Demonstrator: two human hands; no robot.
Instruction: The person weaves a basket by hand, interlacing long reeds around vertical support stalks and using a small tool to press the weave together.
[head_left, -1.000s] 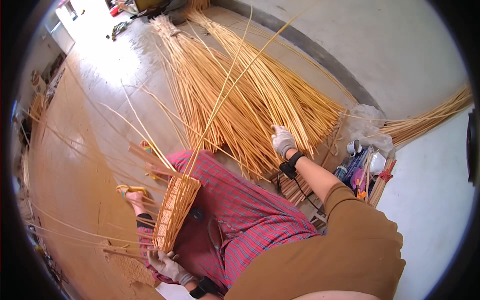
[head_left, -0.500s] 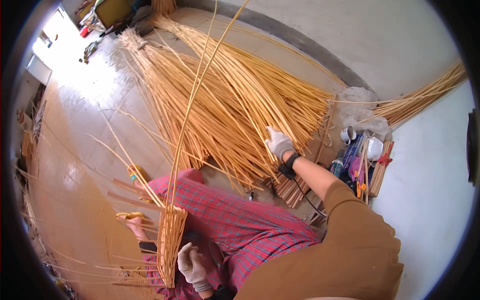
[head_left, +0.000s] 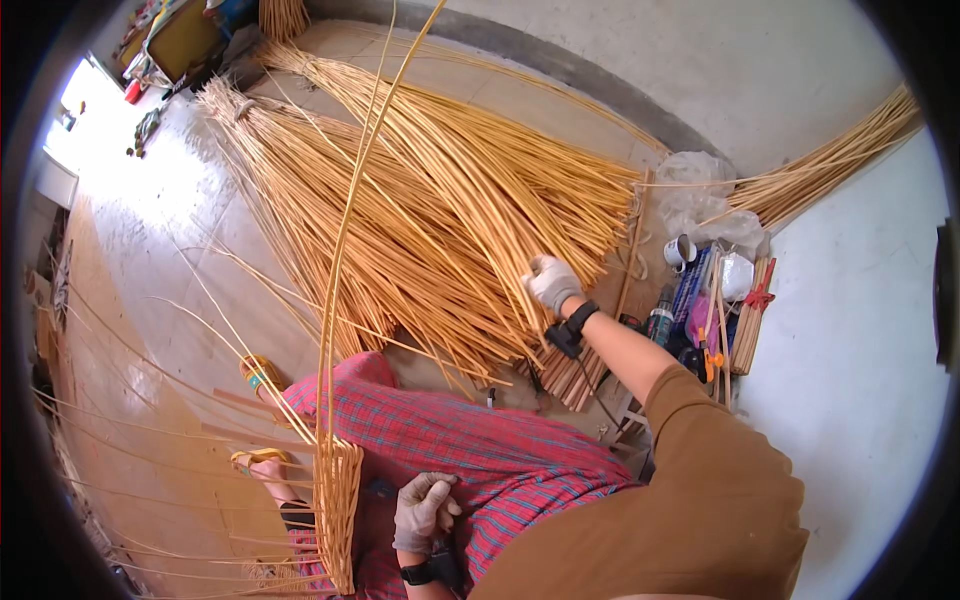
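My right hand (head_left: pixel 553 284), in a pale glove, reaches to the near right end of a large spread of rattan canes (head_left: pixel 420 230). Its fingers are curled closed among the cane ends; exactly how many canes they grip is hidden. My left hand (head_left: pixel 424 508), gloved too, hovers over my lap with its fingers curled in and nothing visible in them. Just left of it, a woven cane piece (head_left: pixel 338 500) leans on my legs, apart from the hand. Long upright canes (head_left: pixel 345 215) rise from its top, and several loose strands stick out to its left.
At the right, a drill (head_left: pixel 661 318), a white mug (head_left: pixel 680 252), orange-handled cutters (head_left: pixel 711 358) and a tied stick bundle (head_left: pixel 752 325) lie along the wall. Flat wooden strips (head_left: pixel 572 375) lie below my right wrist. Another cane bundle (head_left: pixel 830 180) leans in the corner.
My left hand has risen, moved right away from the woven piece and curled its fingers. My right hand stays at the canes, its fingers now more closed. The whole view has shifted slightly.
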